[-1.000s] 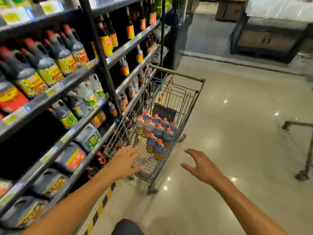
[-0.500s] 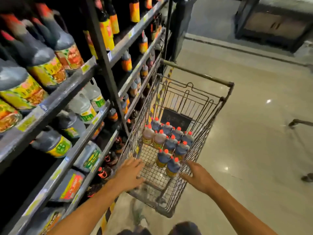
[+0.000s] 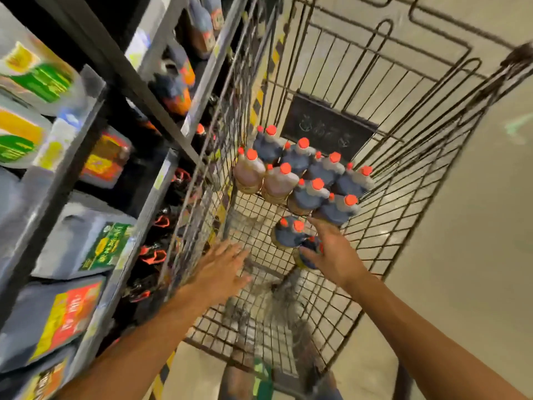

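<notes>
The right hand (image 3: 336, 255) has its fingers wrapped round a dark plastic bottle with a yellow label (image 3: 311, 246), low inside the rusty wire shopping cart (image 3: 418, 180). The left hand (image 3: 219, 269) hovers spread flat, holding nothing, beside it.

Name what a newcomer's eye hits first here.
The cluster of orange-capped bottles standing in the far half of the wire cart, centre frame. Next, the right-hand grip wrapping the nearest bottle at the cart's near end, with the left-hand grip open to its left. Blurred shelves of labelled jugs fill the left side.
</notes>
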{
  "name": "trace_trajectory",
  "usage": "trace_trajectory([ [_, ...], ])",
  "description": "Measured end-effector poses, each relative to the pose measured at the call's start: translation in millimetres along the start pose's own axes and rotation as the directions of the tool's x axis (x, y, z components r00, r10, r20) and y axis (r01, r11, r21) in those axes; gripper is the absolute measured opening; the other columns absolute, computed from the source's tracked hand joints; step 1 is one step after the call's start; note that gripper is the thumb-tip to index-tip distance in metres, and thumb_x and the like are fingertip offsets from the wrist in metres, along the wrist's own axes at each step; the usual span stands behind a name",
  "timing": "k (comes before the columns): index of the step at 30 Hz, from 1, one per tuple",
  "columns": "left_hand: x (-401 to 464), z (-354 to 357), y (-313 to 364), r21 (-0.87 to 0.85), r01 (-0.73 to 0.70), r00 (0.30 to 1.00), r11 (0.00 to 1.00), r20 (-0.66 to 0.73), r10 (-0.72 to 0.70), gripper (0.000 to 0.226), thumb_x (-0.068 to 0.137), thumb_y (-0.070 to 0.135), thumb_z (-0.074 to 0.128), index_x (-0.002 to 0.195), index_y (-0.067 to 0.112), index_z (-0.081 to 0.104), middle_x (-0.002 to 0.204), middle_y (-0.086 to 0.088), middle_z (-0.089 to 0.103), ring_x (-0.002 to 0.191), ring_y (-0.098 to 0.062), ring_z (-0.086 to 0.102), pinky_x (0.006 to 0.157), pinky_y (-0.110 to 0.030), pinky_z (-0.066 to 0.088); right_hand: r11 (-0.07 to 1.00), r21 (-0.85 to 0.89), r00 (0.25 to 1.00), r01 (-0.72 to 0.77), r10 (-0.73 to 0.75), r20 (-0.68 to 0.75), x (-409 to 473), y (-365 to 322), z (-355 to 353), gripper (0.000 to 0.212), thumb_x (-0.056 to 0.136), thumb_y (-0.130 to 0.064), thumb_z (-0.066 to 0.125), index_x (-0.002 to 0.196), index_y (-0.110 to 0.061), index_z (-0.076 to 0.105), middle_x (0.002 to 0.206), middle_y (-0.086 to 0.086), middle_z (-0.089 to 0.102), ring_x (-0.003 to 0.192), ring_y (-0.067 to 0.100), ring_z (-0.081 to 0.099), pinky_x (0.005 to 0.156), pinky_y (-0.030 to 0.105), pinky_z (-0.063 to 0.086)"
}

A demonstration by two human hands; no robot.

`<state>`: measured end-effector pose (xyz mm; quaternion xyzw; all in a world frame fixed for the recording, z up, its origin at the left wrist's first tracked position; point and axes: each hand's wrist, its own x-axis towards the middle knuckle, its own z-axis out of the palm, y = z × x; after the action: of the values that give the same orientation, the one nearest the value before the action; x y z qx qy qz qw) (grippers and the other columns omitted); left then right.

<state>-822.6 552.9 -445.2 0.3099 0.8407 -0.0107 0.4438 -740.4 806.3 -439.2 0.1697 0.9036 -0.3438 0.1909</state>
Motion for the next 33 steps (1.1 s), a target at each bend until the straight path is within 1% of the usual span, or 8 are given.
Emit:
trace_trajectory([
  [4, 36.7, 18.0, -10.7, -0.072, 0.023, 1.0, 0.997, 0.021, -0.022, 0.07, 0.102, 0.056, 0.039, 0.16, 0.026, 0.013, 0.169, 0.005, 0.008, 0.155, -0.018, -0.002, 0.125, -0.038, 0.002, 0.999, -0.038, 1.0, 0.005, -0.006, -0.015, 28.0, 12.5, 30.1, 0.057, 0.088, -0.031, 0.074, 0.139, -0.024, 0.051, 0.127, 0.005, 0.065, 0.114, 0.031, 0.061, 0.083, 0.036, 0.05],
  [10, 60.7, 37.6, -24.2, -0.148, -0.002, 1.0, 0.989, -0.005, 0.001, 0.071, 0.101, 0.056, 0.041, 0.16, 0.026, 0.015, 0.168, 0.006, 0.01, 0.155, -0.021, 0.0, 0.126, -0.044, 0.011, 0.976, -0.213, 0.991, -0.05, 0.021, -0.135, 45.4, 14.0, 48.9, 0.035, 0.096, -0.043, 0.062, 0.122, -0.019, 0.056, 0.101, 0.011, 0.072, 0.091, 0.039, 0.068, 0.062, 0.037, 0.042],
  [17, 50.8, 13.9, -26.7, -0.254, -0.076, 0.992, 0.964, -0.114, 0.049, 0.078, 0.098, 0.054, 0.051, 0.16, 0.03, 0.01, 0.166, 0.009, 0.015, 0.153, -0.016, 0.014, 0.124, -0.041, 0.02, 0.951, -0.309, 0.997, -0.004, -0.022, -0.081, 55.0, 1.8, 33.4, 0.038, 0.099, -0.049, 0.054, 0.117, -0.015, 0.055, 0.099, 0.013, 0.073, 0.089, 0.04, 0.067, 0.067, 0.043, 0.05],
  [22, 43.2, -20.3, -18.9, -0.494, -0.129, 0.988, 0.86, -0.133, 0.072, 0.103, 0.083, 0.054, 0.073, 0.16, 0.036, 0.006, 0.166, 0.011, 0.013, 0.151, -0.012, 0.017, 0.116, -0.031, 0.021, 0.97, -0.204, 0.985, 0.133, -0.153, -0.082, 48.9, -14.4, 5.3, 0.043, 0.095, -0.058, 0.054, 0.113, -0.019, 0.06, 0.093, 0.007, 0.075, 0.087, 0.037, 0.07, 0.067, 0.045, 0.054],
  [26, 48.4, -34.2, -3.6, -0.597, -0.173, 0.981, 0.783, -0.178, 0.081, 0.122, 0.066, 0.05, 0.09, 0.158, 0.033, 0.013, 0.155, 0.016, 0.026, 0.138, 0.0, 0.024, 0.11, -0.02, 0.022, 0.961, -0.123, 0.968, 0.246, -0.25, -0.016, 47.7, -36.6, -24.5, 0.043, 0.089, -0.061, 0.054, 0.1, -0.02, 0.063, 0.071, -0.007, 0.063, 0.074, 0.031, 0.067, 0.06, 0.041, 0.05],
  [29, 56.1, -30.3, 1.9, -0.687, -0.173, 0.982, 0.706, -0.178, 0.068, 0.105, 0.058, 0.043, 0.096, 0.144, 0.042, 0.037, 0.137, 0.019, 0.046, 0.129, -0.003, 0.047, 0.107, -0.025, 0.041, 0.972, -0.061, 0.973, 0.229, -0.228, 0.016, 47.0, -43.6, -30.0, 0.037, 0.091, -0.056, 0.064, 0.096, -0.019, 0.065, 0.066, -0.012, 0.057, 0.064, 0.012, 0.058, 0.06, 0.037, 0.046],
  [31, 60.5, -22.9, -0.4, -0.773, -0.188, 0.979, 0.606, -0.195, 0.054, 0.092, 0.05, 0.04, 0.099, 0.125, 0.055, 0.048, 0.125, 0.016, 0.063, 0.118, -0.009, 0.062, 0.101, -0.032, 0.052, 0.976, 0.001, 0.976, 0.217, -0.217, 0.017, 45.6, -41.7, -28.8, 0.03, 0.09, -0.052, 0.068, 0.089, -0.022, 0.063, 0.06, -0.016, 0.05, 0.058, 0.003, 0.05, 0.055, 0.023, 0.035],
  [33, 63.2, -14.9, -2.2, -0.818, -0.205, 0.977, 0.537, -0.207, 0.057, 0.086, 0.048, 0.031, 0.099, 0.118, 0.05, 0.053, 0.118, 0.012, 0.069, 0.109, -0.008, 0.067, 0.096, -0.031, 0.055, 0.976, 0.032, 0.976, 0.214, -0.215, 0.023, 43.2, -41.2, -26.2, 0.028, 0.09, -0.052, 0.068, 0.085, -0.025, 0.06, 0.059, -0.017, 0.048, 0.057, 0.0, 0.048, 0.053, 0.017, 0.028],
])
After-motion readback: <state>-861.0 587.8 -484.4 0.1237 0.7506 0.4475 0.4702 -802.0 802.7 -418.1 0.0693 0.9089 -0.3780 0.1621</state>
